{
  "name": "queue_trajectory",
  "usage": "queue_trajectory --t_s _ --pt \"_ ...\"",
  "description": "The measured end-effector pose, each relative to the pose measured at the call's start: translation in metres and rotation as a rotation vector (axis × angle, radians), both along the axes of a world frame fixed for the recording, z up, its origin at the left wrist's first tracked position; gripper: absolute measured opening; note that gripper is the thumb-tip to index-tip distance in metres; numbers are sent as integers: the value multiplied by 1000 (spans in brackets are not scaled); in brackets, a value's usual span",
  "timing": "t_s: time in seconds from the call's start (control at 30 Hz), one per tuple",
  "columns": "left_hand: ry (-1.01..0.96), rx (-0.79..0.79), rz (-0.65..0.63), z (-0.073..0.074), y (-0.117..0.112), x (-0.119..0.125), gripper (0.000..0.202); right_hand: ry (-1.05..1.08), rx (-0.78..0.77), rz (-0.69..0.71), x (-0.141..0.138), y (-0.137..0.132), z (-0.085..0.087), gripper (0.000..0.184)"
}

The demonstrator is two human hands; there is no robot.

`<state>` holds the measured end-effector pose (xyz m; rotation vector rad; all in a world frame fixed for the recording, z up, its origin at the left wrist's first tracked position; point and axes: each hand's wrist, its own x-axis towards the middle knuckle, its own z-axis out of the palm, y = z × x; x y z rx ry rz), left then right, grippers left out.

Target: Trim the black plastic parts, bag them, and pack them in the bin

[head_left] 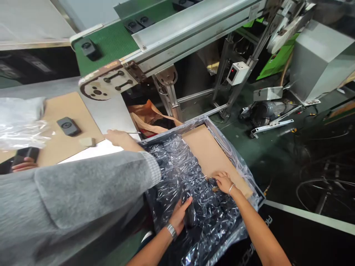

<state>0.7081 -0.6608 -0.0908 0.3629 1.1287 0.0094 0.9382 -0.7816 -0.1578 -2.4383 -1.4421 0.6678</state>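
My left hand (179,216), with a metal watch at the wrist, grips a black block-shaped part (190,212) in clear plastic, thumb on its upper side. My right hand (224,181), with a thin bracelet, has its fingers curled at a dark bagged part (213,182) beside the cardboard sheet (208,151). Both hands are inside a large box (260,199) lined with clear plastic film. Rows of black parts in clear bags (172,159) fill its left and near side. The cardboard lies flat along the far right side. My right fingertips are partly hidden.
A co-worker's grey sleeve (97,184) reaches across from the left, one hand (120,139) near the box corner. Black parts lie on a green conveyor (111,40) and a cardboard-topped table (55,107). A brown paper bag (149,114) stands beyond the box.
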Motion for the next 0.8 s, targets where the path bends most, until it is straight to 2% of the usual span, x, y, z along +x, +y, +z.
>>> queue_trajectory --t_s 0.1,0.17,0.3,0.43,0.57,0.63,0.73,0.8 --pt "-23 -1 22 5 3 5 42 60 25 56 -12 0 -3 32" --pt "-91 -54 41 8 4 8 39 91 60 63 -17 -1 2 31" --pt "-212 -136 95 10 3 10 20 134 173 -7 -32 7 30 37" --pt "-246 -218 68 8 4 7 11 261 268 -20 -65 22 58 53" --pt "-302 -356 38 13 11 4 20 500 312 -165 -99 29 62 53" --pt "-328 -401 33 18 15 3 25 535 331 -217 -107 30 63 57" --pt "-370 -482 -13 24 20 -1 35 553 402 -177 -105 32 76 67" --pt "-395 -536 -88 27 21 -5 38 579 446 -107 -98 34 89 69"
